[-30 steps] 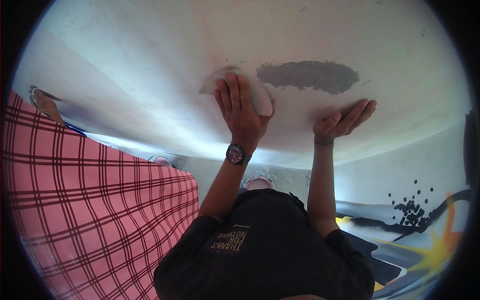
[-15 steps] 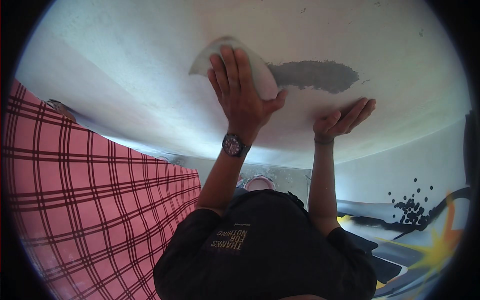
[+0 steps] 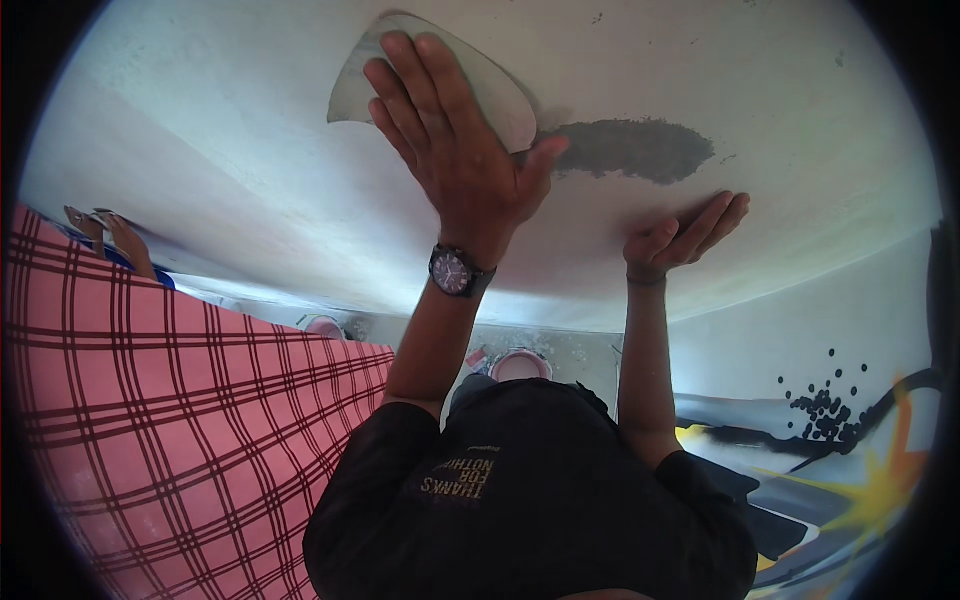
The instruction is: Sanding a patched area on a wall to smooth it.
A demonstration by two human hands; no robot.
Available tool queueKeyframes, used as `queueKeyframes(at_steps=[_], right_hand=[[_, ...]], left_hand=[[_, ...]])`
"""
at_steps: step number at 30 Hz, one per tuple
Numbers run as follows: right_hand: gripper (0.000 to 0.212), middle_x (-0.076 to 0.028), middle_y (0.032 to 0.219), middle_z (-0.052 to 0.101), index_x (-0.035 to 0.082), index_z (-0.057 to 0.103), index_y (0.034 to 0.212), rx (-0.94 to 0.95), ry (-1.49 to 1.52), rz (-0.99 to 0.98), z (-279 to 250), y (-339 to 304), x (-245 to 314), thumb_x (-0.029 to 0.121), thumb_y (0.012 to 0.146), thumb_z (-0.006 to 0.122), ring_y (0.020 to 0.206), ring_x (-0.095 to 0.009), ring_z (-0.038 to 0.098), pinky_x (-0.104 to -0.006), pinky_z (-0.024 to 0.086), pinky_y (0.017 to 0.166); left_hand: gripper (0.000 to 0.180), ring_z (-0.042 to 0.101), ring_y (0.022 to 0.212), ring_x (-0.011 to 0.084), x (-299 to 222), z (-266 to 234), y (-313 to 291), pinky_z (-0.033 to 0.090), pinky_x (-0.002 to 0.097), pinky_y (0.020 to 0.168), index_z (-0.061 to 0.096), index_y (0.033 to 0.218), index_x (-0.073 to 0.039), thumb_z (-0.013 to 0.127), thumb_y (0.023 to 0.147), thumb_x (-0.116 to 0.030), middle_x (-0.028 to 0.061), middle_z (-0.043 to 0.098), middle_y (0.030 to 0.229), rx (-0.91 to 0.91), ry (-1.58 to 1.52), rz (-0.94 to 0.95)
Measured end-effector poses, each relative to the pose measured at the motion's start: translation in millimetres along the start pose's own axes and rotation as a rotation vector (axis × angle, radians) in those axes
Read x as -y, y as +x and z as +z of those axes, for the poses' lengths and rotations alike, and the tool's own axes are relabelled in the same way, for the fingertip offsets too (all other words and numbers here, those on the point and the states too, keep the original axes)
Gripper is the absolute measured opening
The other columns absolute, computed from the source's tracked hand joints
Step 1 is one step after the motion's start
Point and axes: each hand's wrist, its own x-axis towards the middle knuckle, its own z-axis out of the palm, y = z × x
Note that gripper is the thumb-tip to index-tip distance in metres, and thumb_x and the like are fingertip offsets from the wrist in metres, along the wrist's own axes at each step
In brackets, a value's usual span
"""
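My left hand (image 3: 455, 150), fingers stretched out and thumb apart, presses a pale, curved sheet that looks like sandpaper (image 3: 360, 85) to the whitish wall (image 3: 230, 120). The sheet's upper left corner and right edge show around the fingers. Directly right of it, a dark grey rough patch (image 3: 630, 150) runs along the wall. Below that patch's right end, my right hand (image 3: 685, 235) rests open on the wall with nothing visible in it.
A pink checked cloth or panel (image 3: 200, 400) fills the left side. Beyond it, another person's hands (image 3: 120, 240) are at the wall. Round pinkish containers, a near one (image 3: 518, 365) and a farther one (image 3: 325, 326), stand low down. A painted wall (image 3: 830, 430) lies right.
My left hand and the sheet have moved up and left along the wall. My right hand has hardly shifted. The other person's hands show more fully at the left.
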Motion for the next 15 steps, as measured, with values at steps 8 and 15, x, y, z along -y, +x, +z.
queueKeyframes(at_steps=[8, 15], right_hand=[[0.065, -0.026, 0.159, 0.026, -0.01, 0.035, 0.149, -0.008, 0.006, 0.009, -3.0, 1.4, -1.9, 0.036, 0.103, 0.03, 0.15, -0.039, 0.022, -0.0533, 0.017, 0.121], [0.065, -0.027, 0.159, 0.026, -0.011, 0.036, 0.148, -0.008, -0.004, 0.003, -9.7, -2.4, -20.8, 0.035, 0.103, 0.031, 0.149, -0.042, 0.023, -0.0541, 0.019, 0.12]], left_hand=[[0.118, 0.008, 0.15, 0.0497, 7.6, 27.9, -181.2, 0.009, 0.0645, 0.117, 0.021, 0.155, 0.005, 0.054, 0.08, -0.08, 0.0293, 0.014, 0.162, 0.232, 0.127, -0.021], [0.122, 0.006, 0.15, 0.0488, -6.2, 22.3, -69.2, 0.007, 0.0629, 0.118, 0.013, 0.156, 0.004, 0.044, 0.081, -0.086, 0.0282, 0.01, 0.163, 0.071, 0.111, -0.007]])
